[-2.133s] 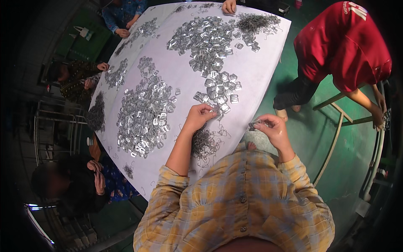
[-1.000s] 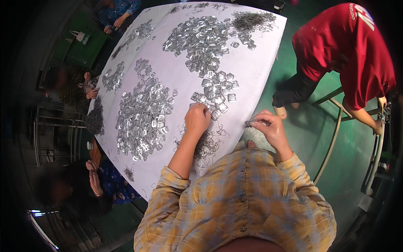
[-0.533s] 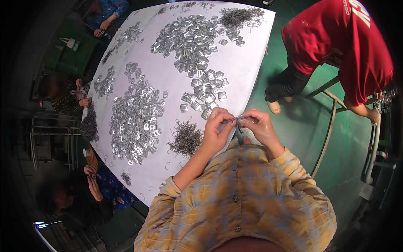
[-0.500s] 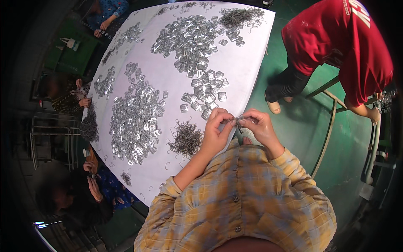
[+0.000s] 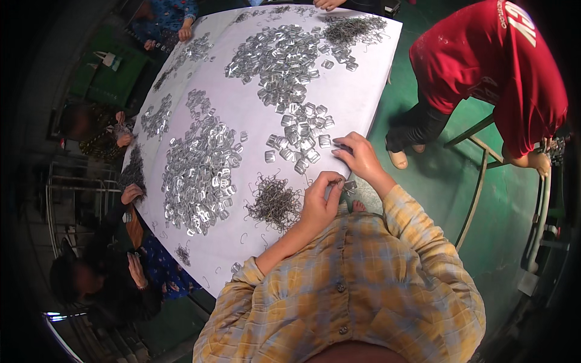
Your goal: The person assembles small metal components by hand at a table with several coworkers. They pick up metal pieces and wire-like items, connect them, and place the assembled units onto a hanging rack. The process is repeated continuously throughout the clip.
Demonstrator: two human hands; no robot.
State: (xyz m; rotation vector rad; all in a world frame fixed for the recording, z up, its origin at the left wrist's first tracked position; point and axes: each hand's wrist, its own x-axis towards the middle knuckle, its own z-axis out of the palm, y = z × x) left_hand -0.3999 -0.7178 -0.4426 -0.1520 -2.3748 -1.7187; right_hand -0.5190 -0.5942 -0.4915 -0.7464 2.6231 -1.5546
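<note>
My left hand point(image 5: 319, 198) hovers at the near edge of the white table point(image 5: 363, 91), fingers pinched on a small silver metal buckle point(image 5: 349, 186). Just left of it lies a tangle of thin wire hooks point(image 5: 275, 202). My right hand point(image 5: 361, 158) stretches out over the table edge, its fingertips resting beside a loose cluster of square silver buckles point(image 5: 301, 140). I cannot see anything gripped in it.
A big heap of silver buckles point(image 5: 200, 172) lies to the left, another point(image 5: 278, 57) farther off, and dark wire point(image 5: 354, 27) at the far end. A person in red point(image 5: 490, 66) bends over a metal frame point(image 5: 478, 187) at right. Other people's hands point(image 5: 130, 193) work along the left edge.
My left hand left the wire pile and met the right hand at the table edge. The two have now parted, and the right hand has reached out to the buckle cluster.
</note>
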